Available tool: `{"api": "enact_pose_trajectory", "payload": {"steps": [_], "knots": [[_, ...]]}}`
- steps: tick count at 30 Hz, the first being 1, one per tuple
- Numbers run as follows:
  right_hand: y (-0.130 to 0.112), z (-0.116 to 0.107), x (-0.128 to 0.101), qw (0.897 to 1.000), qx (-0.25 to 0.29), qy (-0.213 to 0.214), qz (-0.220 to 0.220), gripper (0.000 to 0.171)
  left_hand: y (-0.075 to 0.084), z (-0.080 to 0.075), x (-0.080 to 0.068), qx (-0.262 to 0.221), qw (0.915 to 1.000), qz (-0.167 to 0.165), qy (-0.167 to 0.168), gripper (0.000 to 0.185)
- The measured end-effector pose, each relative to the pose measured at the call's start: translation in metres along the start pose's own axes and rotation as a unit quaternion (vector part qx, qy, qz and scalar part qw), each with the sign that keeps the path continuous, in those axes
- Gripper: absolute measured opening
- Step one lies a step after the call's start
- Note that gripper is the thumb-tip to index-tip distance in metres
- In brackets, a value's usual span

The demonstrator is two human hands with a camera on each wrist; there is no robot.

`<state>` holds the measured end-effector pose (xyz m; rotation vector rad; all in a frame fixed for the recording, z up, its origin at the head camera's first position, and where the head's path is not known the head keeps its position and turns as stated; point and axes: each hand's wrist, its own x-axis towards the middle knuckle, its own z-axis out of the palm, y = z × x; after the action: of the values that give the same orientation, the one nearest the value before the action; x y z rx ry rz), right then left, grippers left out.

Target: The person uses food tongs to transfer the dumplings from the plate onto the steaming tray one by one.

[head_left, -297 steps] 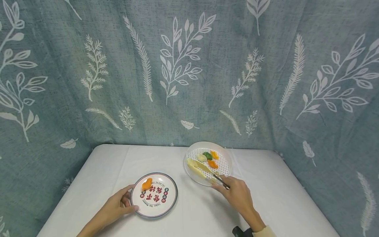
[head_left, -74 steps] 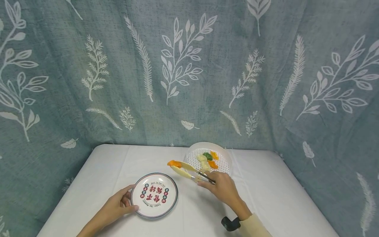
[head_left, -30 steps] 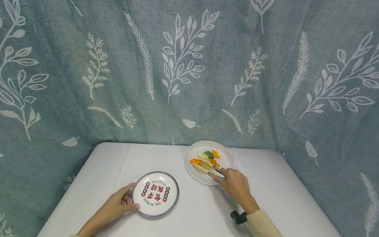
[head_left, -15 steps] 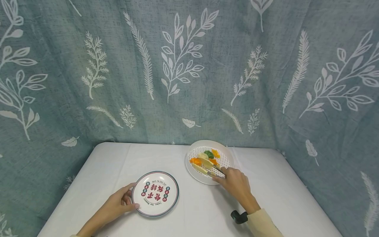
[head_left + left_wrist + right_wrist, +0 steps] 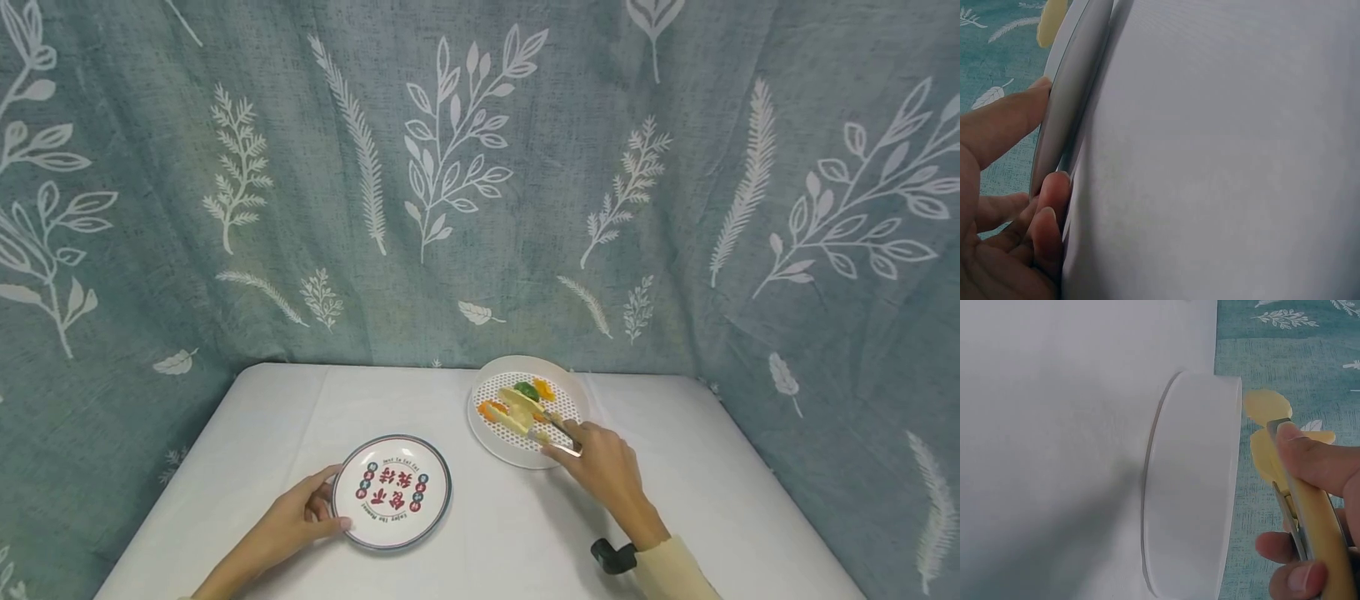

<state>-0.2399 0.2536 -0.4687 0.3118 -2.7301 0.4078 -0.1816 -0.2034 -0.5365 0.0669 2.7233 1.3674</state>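
Note:
My left hand (image 5: 288, 521) grips the near-left rim of a round white plate (image 5: 386, 529) with red lettering; in the left wrist view its fingers (image 5: 1007, 134) lie along the rim. My right hand (image 5: 603, 471) holds yellow-tipped metal tongs (image 5: 519, 399) over a round white basket (image 5: 570, 392) with a perforated bottom. The tong ends stand apart around a pale piece (image 5: 520, 414); whether they touch it I cannot tell. In the basket, an orange dumpling-like piece (image 5: 489, 410) lies at the left, with a green piece (image 5: 526, 390) and a yellow-orange piece (image 5: 544, 389) behind. The tongs partly hide another orange piece.
Both dishes stand on a white-covered table (image 5: 487, 533). A leaf-patterned green curtain (image 5: 480, 183) hangs behind and at both sides. The basket sits near the table's back edge; its tall side wall (image 5: 1191, 481) shows in the right wrist view.
An orange piece formerly on the plate was carried by the tongs into the basket and lies there released. Lately the tong ends have spread and shifted slightly right. The left hand stays on the plate.

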Motion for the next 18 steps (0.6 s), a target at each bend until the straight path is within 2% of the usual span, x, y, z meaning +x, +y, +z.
{"api": "enact_pose_trajectory", "payload": {"steps": [5,11,18], "knots": [[-0.004,0.001,-0.004,1.0,0.017,-0.005,-0.002,0.062,-0.002,0.001,0.001,0.001,1.0,0.007,0.004,0.095],[-0.008,0.006,-0.01,0.998,0.057,-0.024,0.007,0.061,-0.001,0.002,0.001,0.001,1.0,0.007,0.006,0.095],[-0.018,0.011,-0.02,0.997,0.075,-0.016,-0.032,0.06,-0.002,0.002,0.001,-0.007,1.0,0.006,0.002,0.095]]}}
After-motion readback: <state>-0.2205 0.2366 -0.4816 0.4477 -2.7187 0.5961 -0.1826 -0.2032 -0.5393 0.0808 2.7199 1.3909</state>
